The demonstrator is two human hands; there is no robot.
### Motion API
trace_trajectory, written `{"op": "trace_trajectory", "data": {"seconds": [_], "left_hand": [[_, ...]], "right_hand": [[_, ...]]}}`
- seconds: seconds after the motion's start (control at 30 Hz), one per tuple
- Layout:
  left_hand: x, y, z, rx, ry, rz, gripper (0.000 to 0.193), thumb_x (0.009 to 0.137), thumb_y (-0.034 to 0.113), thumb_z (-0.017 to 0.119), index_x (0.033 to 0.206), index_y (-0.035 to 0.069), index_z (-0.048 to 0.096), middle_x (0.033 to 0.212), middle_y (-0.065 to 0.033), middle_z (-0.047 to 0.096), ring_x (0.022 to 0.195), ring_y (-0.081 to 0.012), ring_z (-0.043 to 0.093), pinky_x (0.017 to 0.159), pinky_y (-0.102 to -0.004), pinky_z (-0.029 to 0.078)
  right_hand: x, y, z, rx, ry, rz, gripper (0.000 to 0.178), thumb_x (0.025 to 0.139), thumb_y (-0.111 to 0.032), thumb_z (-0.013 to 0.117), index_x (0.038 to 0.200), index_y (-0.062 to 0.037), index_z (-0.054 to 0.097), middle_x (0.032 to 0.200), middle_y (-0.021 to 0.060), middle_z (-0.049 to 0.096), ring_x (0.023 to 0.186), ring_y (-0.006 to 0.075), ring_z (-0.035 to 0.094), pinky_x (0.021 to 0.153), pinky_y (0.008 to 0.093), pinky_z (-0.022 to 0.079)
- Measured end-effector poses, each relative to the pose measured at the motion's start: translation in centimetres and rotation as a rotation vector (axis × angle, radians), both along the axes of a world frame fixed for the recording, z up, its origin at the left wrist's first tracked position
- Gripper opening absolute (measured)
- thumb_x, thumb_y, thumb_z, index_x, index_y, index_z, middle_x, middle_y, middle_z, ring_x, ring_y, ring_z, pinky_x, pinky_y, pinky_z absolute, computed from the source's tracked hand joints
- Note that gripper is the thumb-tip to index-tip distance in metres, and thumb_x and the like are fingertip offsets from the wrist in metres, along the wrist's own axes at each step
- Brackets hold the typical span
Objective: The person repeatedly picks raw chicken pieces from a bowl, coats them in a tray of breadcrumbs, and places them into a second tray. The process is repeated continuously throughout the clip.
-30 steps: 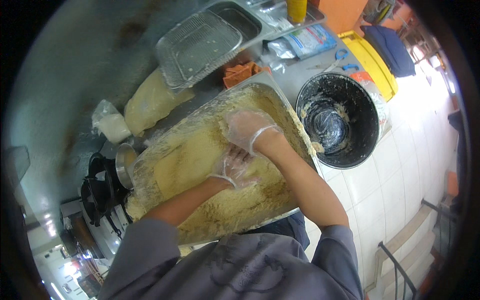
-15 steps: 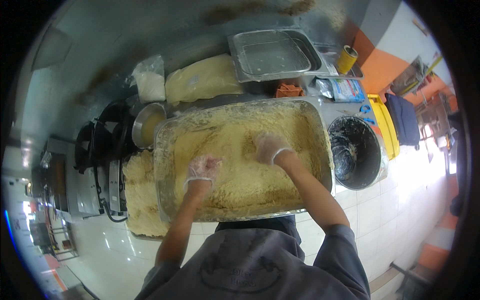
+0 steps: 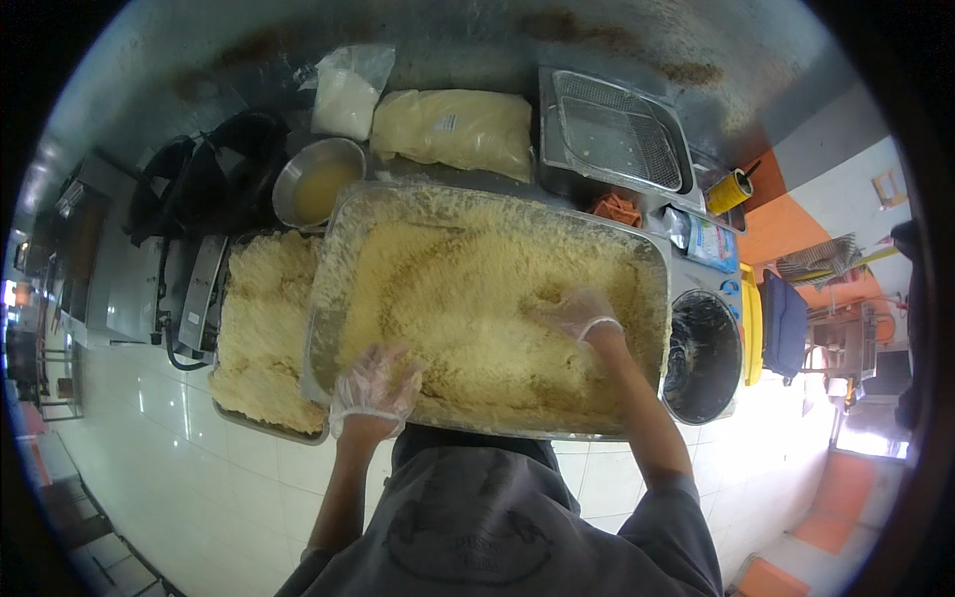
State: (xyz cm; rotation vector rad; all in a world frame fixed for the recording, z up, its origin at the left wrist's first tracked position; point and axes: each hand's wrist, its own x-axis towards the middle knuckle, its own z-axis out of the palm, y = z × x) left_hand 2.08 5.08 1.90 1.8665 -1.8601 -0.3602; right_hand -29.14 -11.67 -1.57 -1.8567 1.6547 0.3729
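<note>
A large metal tray in front of me holds a deep bed of pale yellow, floury powder. My left hand, in a clear plastic glove, is at the tray's near left corner, its fingers spread over the powder's edge. Farther right, my right hand, gloved the same way, reaches into the powder with its fingers stretched leftward. Its fingertips are partly lost in the powder. Neither hand has an object in it.
Left of the tray lies a second tray of breaded pieces. Behind stand a metal bowl of yellowish liquid, a bag of white powder, a large pale bag and a pan with a wire basket. A dark bucket stands right.
My left hand has moved nearer and leftward to the tray's corner, its fingers opening out. My right hand has shifted slightly right and nearer. The whole view has turned a little.
</note>
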Motion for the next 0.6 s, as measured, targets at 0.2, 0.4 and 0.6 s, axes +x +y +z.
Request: {"op": "trace_trajectory", "data": {"seconds": [0.2,0.4,0.6], "left_hand": [[-0.6,-0.6,-0.4,-0.112,0.215,0.052,0.024,0.083,0.017,0.073,0.104,0.011,0.062,0.097,-0.0121,0.068,0.078,-0.0303,0.067,0.066,-0.0424,0.053],[-0.4,-0.5,-0.4,-0.076,0.141,0.056,0.024,0.083,0.015,0.071,0.104,0.010,0.062,0.095,-0.0129,0.066,0.078,-0.0300,0.067,0.066,-0.0420,0.053],[-0.1,-0.4,-0.3,0.027,0.212,0.027,0.025,0.083,0.019,0.071,0.105,0.012,0.062,0.098,-0.0125,0.065,0.084,-0.0311,0.067,0.070,-0.0435,0.053]], "right_hand": [[0.1,0.6,-6.4,-0.059,-0.520,-0.033,0.046,0.087,-0.040,0.074,0.099,0.0037,0.071,0.095,0.0165,0.074,0.083,0.0287,0.070,0.074,0.0392,0.054],[-1.2,0.1,-13.0,0.105,-1.207,-0.281,0.027,0.093,-0.014,0.066,0.108,0.0080,0.065,0.116,0.0202,0.069,0.101,0.0272,0.069,0.087,0.0407,0.056],[-1.4,0.5,-12.5,0.417,-1.130,-0.563,0.036,0.098,-0.007,0.050,0.133,-0.0045,0.059,0.134,0.0164,0.062,0.126,0.0221,0.059,0.104,0.0315,0.048]]}}
